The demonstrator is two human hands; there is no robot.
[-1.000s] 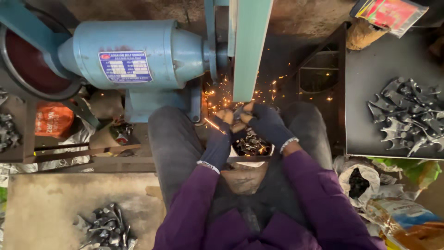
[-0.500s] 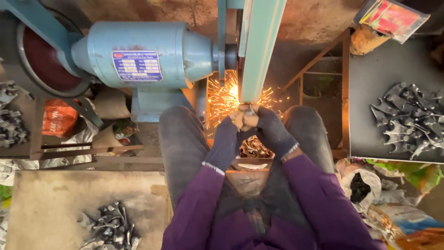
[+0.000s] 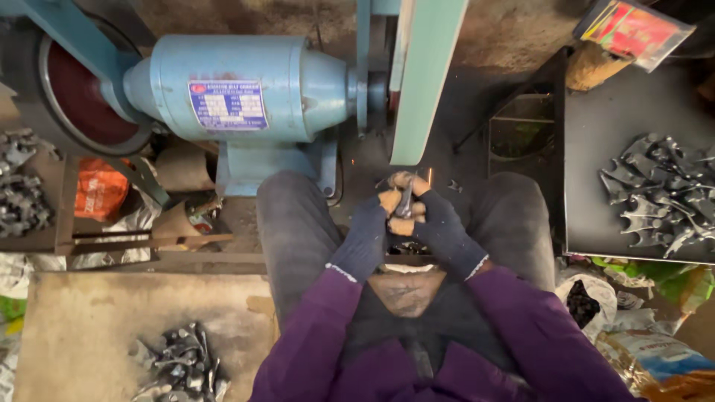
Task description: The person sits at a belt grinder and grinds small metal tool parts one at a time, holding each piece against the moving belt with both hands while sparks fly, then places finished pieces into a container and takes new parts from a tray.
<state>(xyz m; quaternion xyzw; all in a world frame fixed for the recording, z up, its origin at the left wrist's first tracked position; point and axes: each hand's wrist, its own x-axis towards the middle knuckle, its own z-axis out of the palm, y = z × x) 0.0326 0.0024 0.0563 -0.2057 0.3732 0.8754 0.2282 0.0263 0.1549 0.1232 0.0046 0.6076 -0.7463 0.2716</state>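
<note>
Both of my hands wear dark blue gloves with open fingertips. My left hand (image 3: pixel 366 234) and my right hand (image 3: pixel 439 227) meet between my knees and together grip a small grey metal part (image 3: pixel 404 202), held upright. The part sits just below the lower end of the pale green belt guard (image 3: pixel 424 82) of the blue grinding machine (image 3: pixel 253 89). A few faint sparks show beside the part. Under my hands, a small container (image 3: pixel 406 260) with dark metal pieces rests in my lap.
A black tray (image 3: pixel 596 149) at the right carries a heap of grey metal parts (image 3: pixel 659 197). More such parts lie in a pile (image 3: pixel 175 368) on the board at the lower left and on the far left (image 3: pixel 18 193). Bags and wrappers lie around.
The burst of sparks at the belt has died down to a few. My hands have drawn the part down and back from the belt, toward my lap.
</note>
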